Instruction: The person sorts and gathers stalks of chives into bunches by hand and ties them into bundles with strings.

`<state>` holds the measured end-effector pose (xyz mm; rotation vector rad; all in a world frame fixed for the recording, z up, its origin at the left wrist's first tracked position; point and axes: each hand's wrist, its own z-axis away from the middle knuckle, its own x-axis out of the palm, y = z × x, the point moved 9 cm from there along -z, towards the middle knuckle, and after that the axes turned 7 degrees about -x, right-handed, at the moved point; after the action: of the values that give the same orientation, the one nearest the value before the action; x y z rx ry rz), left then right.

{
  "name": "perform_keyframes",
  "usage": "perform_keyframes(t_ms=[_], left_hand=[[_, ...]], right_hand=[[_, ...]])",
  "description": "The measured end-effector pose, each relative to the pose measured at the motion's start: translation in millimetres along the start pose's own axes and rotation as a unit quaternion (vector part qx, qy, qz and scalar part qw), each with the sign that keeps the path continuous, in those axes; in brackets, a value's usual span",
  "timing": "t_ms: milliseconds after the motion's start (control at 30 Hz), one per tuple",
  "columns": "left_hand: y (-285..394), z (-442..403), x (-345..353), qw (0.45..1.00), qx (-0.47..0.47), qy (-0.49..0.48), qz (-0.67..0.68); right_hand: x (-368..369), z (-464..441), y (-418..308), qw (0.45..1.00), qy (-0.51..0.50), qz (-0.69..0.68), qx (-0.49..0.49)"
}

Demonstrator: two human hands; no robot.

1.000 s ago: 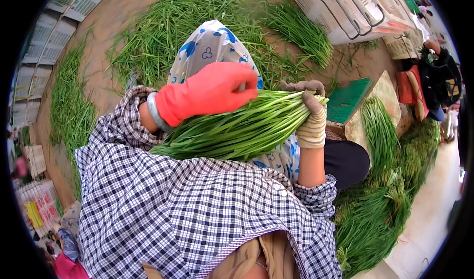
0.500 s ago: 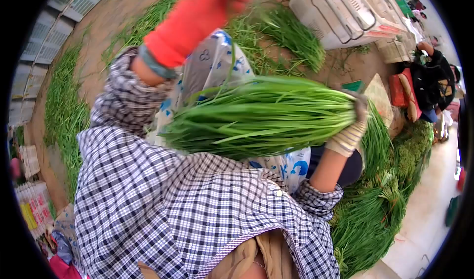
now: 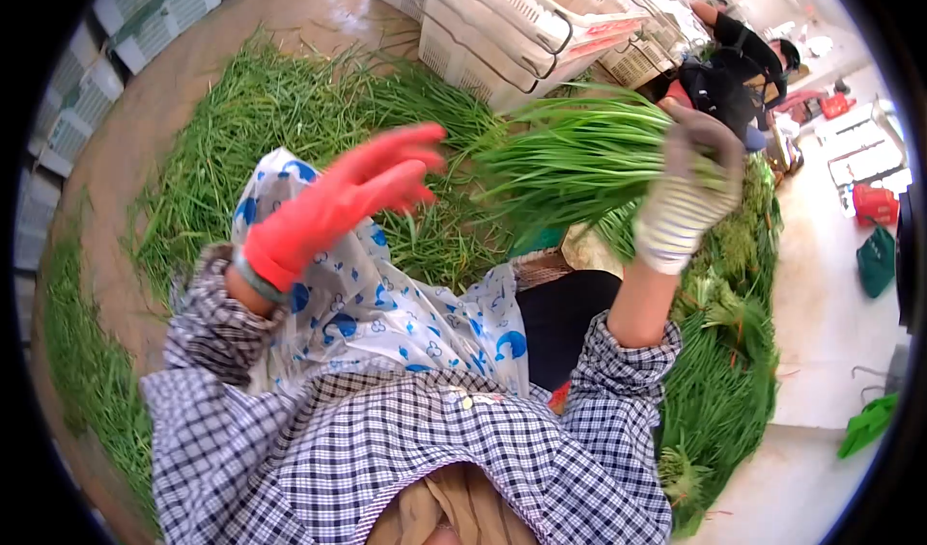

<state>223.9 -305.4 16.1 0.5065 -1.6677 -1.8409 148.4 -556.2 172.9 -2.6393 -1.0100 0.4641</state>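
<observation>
My right hand (image 3: 682,212), in a striped grey-palmed glove, is wrapped round one end of a bunch of chives (image 3: 584,154). The long green leaves stretch leftward from it, held up above the floor. My left hand (image 3: 333,202), in a red rubber glove, is raised over my lap with fingers spread and nothing in it. Beneath it, a white plastic apron (image 3: 357,318) with blue prints covers my legs. To the right of my right arm lies a long pile of bundled chives (image 3: 719,391), some tied with reddish bands.
Loose green leaves (image 3: 241,130) litter the floor in front and at left. White plastic crates (image 3: 483,48) stand ahead, and more crates (image 3: 159,19) line the far left. A person in dark clothes (image 3: 724,82) bends at the upper right. A pale wall (image 3: 821,333) runs along the right.
The bunch of chives has moved from across my lap up and forward in my right hand. My left hand has come down from above and its fingers have spread. The view has shifted.
</observation>
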Motion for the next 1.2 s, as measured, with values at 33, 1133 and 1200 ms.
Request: perform_keyframes(t_ms=[33,1133,1200], left_hand=[[-11.7,-11.2,17.8,0.992,0.015,-0.056,0.115],[-64.3,111.7,-45.8,0.951,0.048,0.215,0.218],[-90.1,139.2,-20.0,0.957,-0.061,0.15,0.239]], right_hand=[[29.0,10.2,-31.2,0.99,-0.075,0.091,-0.079],[199.8,134.0,-146.0,0.925,-0.31,-0.189,-0.114],[219.6,172.9,-185.2,0.88,-0.39,-0.168,-0.214]])
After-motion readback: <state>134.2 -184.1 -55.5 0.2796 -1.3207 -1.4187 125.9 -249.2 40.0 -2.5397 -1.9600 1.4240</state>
